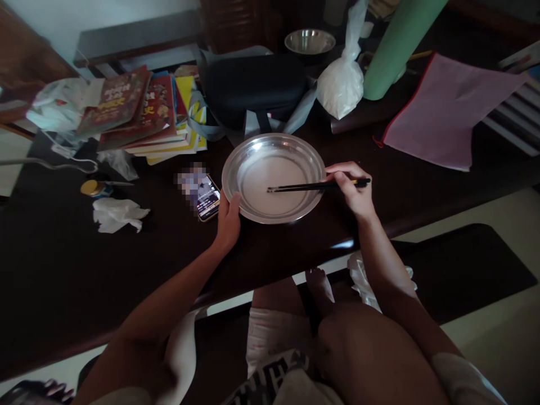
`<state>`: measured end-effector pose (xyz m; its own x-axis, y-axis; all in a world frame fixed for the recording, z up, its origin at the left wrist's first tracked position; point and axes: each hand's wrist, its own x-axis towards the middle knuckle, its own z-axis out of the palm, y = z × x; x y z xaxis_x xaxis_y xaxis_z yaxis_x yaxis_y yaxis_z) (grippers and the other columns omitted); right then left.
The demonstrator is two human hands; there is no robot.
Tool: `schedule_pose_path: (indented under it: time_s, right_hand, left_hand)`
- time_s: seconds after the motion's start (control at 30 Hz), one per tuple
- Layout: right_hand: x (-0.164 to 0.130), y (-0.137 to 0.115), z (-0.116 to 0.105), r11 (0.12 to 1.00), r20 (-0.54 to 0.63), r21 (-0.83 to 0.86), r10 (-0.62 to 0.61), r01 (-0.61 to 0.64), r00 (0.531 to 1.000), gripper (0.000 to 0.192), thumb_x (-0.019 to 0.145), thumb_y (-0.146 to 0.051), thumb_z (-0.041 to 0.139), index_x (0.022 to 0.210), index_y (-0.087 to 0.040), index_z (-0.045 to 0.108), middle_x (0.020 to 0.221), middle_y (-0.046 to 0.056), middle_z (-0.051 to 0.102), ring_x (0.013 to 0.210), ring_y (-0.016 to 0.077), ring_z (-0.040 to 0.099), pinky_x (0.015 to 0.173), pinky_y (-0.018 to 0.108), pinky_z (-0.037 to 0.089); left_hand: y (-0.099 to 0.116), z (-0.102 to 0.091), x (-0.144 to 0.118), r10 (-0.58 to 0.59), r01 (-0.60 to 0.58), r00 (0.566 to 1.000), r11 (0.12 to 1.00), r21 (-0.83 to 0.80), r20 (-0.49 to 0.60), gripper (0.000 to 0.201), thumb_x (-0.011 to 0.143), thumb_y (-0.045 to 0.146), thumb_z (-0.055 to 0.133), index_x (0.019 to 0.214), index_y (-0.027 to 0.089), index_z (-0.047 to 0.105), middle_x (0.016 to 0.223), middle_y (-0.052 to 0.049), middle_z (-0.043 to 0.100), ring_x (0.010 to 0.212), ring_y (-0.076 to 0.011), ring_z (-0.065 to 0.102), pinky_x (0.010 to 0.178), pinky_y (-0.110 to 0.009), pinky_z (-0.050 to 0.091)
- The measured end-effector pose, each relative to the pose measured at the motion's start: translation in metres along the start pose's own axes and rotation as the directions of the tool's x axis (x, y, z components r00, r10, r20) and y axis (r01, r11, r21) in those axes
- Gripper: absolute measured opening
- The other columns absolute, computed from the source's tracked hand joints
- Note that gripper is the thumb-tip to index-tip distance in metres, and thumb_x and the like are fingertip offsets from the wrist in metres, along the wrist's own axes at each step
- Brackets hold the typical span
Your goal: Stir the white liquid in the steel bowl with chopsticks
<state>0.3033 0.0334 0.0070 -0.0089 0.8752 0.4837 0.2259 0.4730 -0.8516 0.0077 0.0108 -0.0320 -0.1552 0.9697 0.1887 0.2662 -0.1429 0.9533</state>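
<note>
A wide shallow metal bowl (232, 185) sits near the front of the dark table, with whitish liquid (274, 175) inside. My left hand (230, 219) grips its left rim, thumb on the inner edge and fingers underneath or outside. In my right hand (353, 188) is a pair of black chopsticks (310, 186), held at the thick end. Their tips reach into the liquid around the bowl's middle. Just left of the bowl, beside my left hand, lies a phone (208, 202) with its screen lit and partly blurred.
Behind the bowl stands a black case (255, 87). Stacked books (141, 115), a crumpled tissue (120, 215) and a small jar (93, 188) are to the left. A tied bag of white powder (341, 84), a green cylinder (396, 50) and a pink mesh pouch (451, 112) occupy the right.
</note>
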Motion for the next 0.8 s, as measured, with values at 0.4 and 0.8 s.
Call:
schedule_pose_path:
  time_s: [0.4,0.8]
  right_hand:
    - [0.0005,0.0002,-0.0003,0.999,0.052,-0.019,-0.045,0.046,0.998,0.019,0.090,-0.041,0.060,0.098,-0.030,0.072,0.084,-0.001,0.073,0.080,0.0163,0.072,0.076,0.034,0.058]
    - [0.0016,0.0013,-0.0002,0.993,0.053,-0.048,-0.106,0.108,0.993,0.018,0.090,-0.036,0.060,0.100,-0.030,0.073,0.086,-0.001,0.073,0.085,0.0166,0.070,0.080,0.035,0.056]
  left_hand:
    - [0.0059,0.0010,0.0002,-0.090,0.088,0.996,0.993,-0.075,-0.016,0.050,0.088,0.061,0.051,0.124,0.028,0.057,0.126,-0.006,0.061,0.127,-0.0248,0.052,0.117,-0.045,0.034]
    - [0.0036,0.0018,0.0010,-0.090,0.087,0.996,0.991,-0.098,-0.023,0.051,0.086,0.062,0.053,0.121,0.026,0.059,0.123,-0.006,0.062,0.125,-0.0247,0.053,0.115,-0.044,0.036]
